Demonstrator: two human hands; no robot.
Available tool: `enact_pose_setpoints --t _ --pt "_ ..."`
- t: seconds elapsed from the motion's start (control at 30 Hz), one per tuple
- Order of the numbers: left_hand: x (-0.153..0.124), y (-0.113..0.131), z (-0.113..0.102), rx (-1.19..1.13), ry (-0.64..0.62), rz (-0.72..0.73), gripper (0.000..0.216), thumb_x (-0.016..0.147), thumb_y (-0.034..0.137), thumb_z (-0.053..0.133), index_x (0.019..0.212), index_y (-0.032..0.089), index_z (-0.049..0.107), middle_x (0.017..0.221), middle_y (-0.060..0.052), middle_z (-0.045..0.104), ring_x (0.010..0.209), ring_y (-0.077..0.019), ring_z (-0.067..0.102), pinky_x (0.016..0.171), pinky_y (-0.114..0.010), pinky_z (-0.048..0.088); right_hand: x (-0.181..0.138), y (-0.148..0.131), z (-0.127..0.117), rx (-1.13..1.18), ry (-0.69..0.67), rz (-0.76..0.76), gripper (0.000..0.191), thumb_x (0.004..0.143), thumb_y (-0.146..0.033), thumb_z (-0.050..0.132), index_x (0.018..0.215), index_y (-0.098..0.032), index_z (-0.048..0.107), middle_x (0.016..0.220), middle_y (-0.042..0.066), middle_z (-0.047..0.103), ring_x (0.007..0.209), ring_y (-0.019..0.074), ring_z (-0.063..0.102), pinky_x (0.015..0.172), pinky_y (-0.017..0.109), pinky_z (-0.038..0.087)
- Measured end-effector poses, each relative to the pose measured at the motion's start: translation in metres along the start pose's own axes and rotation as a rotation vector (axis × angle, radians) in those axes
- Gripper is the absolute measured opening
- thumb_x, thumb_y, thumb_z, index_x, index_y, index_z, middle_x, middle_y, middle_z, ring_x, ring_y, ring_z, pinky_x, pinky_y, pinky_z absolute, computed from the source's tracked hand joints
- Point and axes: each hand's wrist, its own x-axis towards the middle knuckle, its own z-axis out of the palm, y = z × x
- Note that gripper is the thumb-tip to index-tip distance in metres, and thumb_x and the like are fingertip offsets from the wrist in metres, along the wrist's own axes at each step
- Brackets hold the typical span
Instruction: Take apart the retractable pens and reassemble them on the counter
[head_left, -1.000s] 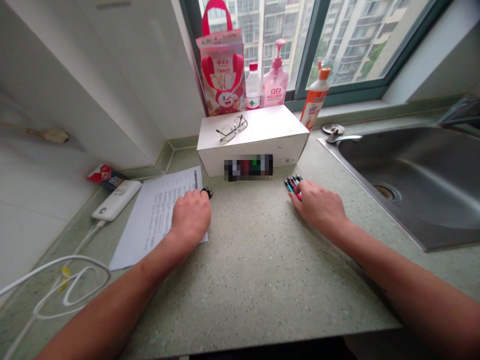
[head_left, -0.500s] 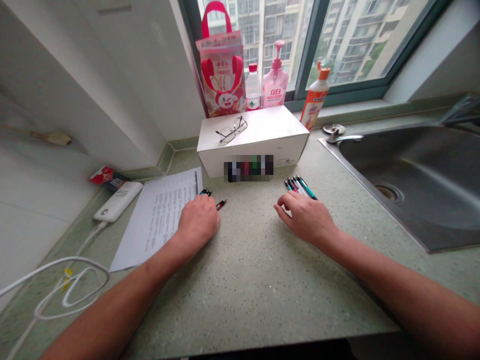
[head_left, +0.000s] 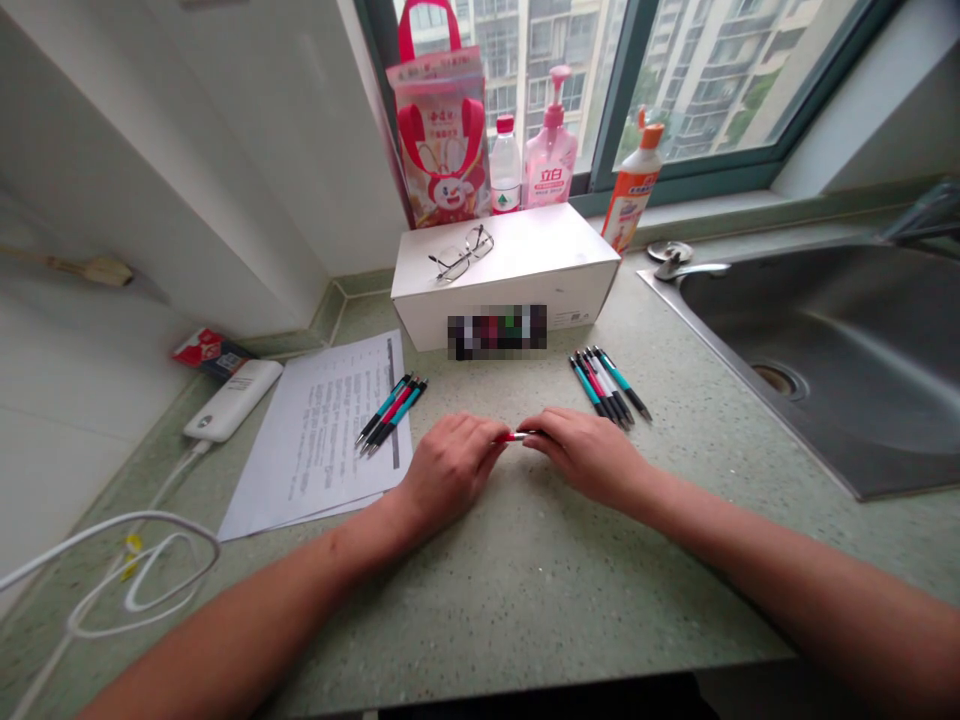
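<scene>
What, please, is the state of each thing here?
Left hand, closed on pen
Right hand, closed on pen
Pen, held between both hands
Left pens, lying partly on paper
Right pens, lying on counter
Box, closed
Glasses, resting on box
Water bottle, upright, capped
Power bank, cable plugged in

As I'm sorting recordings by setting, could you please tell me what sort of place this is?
Most likely a home kitchen: a metal sink is set into the speckled countertop, and a pink pump bottle stands by the window.
</scene>
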Motion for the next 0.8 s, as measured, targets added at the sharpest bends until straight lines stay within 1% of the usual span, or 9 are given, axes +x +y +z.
enact_pose_setpoints --t 0.1,0.2,0.33,0.47,0.57,0.63,0.67,0.73,0.8 --pt "-0.002 -0.008 0.002 -0.11 0.113 -0.108 0.012 0.1 0.024 0.056 0.103 0.017 0.066 0.091 -0.007 0.074 0.083 -0.0191 0.067 0.078 -0.034 0.053 0.002 0.007 -0.006 0.11 0.022 0.12 0.021 0.101 -0.03 0.052 0.106 -0.021 0.069 0.1 0.007 0.075 0.09 0.0201 0.069 0.077 0.033 0.052" --pt "-0.004 -0.013 0.002 -0.22 0.16 -0.175 0.013 0.098 0.025 0.06 0.1 0.017 0.069 0.088 -0.007 0.075 0.08 -0.0188 0.069 0.076 -0.034 0.055 0.004 0.013 -0.009 0.185 0.032 0.149 0.019 0.098 -0.031 0.055 0.103 -0.021 0.07 0.097 0.007 0.075 0.086 0.0194 0.068 0.074 0.032 0.051" --pt "-0.005 -0.013 0.002 -0.299 0.135 -0.266 0.019 0.098 0.031 0.06 0.099 0.017 0.072 0.086 -0.007 0.077 0.078 -0.0183 0.071 0.075 -0.033 0.055 0.003 0.016 -0.008 0.238 0.079 0.134 0.017 0.097 -0.032 0.057 0.1 -0.021 0.07 0.094 0.006 0.073 0.082 0.0186 0.066 0.072 0.032 0.05" --pt "-0.005 -0.011 0.004 -0.368 0.08 -0.372 0.027 0.102 0.033 0.053 0.093 0.017 0.072 0.068 -0.001 0.073 0.067 -0.0154 0.069 0.069 -0.029 0.053 0.002 0.016 -0.009 0.238 0.136 0.089 0.014 0.095 -0.031 0.059 0.096 -0.021 0.069 0.094 0.006 0.07 0.08 0.0175 0.063 0.072 0.031 0.048" --pt "-0.005 -0.01 0.005 -0.372 0.098 -0.363 0.025 0.101 0.033 0.054 0.093 0.018 0.071 0.071 -0.001 0.073 0.068 -0.0153 0.069 0.07 -0.028 0.053 0.002 0.014 -0.01 0.237 0.077 0.126 0.024 0.093 -0.038 0.062 0.11 -0.021 0.068 0.097 0.005 0.071 0.074 0.016 0.063 0.07 0.031 0.048" --pt "-0.005 -0.01 0.005 -0.362 0.116 -0.318 0.021 0.1 0.033 0.057 0.096 0.018 0.072 0.079 -0.004 0.075 0.075 -0.0165 0.069 0.073 -0.03 0.054 0.002 0.011 -0.009 0.228 -0.01 0.169 0.03 0.097 -0.042 0.056 0.116 -0.022 0.068 0.09 0.004 0.073 0.07 0.0162 0.063 0.067 0.031 0.046" --pt "-0.006 -0.009 0.005 -0.361 0.12 -0.295 0.02 0.099 0.033 0.058 0.097 0.018 0.072 0.083 -0.005 0.075 0.077 -0.0171 0.069 0.074 -0.031 0.054 0.002 0.01 -0.008 0.223 -0.046 0.179 0.03 0.099 -0.042 0.051 0.112 -0.023 0.069 0.085 0.003 0.072 0.07 0.0166 0.063 0.066 0.031 0.045" --pt "-0.006 -0.009 0.006 -0.367 0.129 -0.266 0.016 0.098 0.03 0.061 0.098 0.018 0.071 0.088 -0.006 0.075 0.08 -0.0179 0.068 0.075 -0.032 0.054 0.003 0.008 -0.007 0.23 -0.07 0.163 0.033 0.102 -0.039 0.045 0.097 -0.022 0.072 0.079 0.003 0.071 0.072 0.0173 0.063 0.067 0.031 0.045" --pt "-0.005 -0.009 0.007 -0.382 0.146 -0.258 0.012 0.096 0.027 0.063 0.098 0.018 0.071 0.088 -0.006 0.075 0.081 -0.018 0.067 0.075 -0.032 0.054 0.003 0.007 -0.006 0.263 -0.028 0.129 0.028 0.1 -0.038 0.051 0.089 -0.02 0.07 0.083 0.004 0.07 0.076 0.0173 0.063 0.069 0.03 0.046"
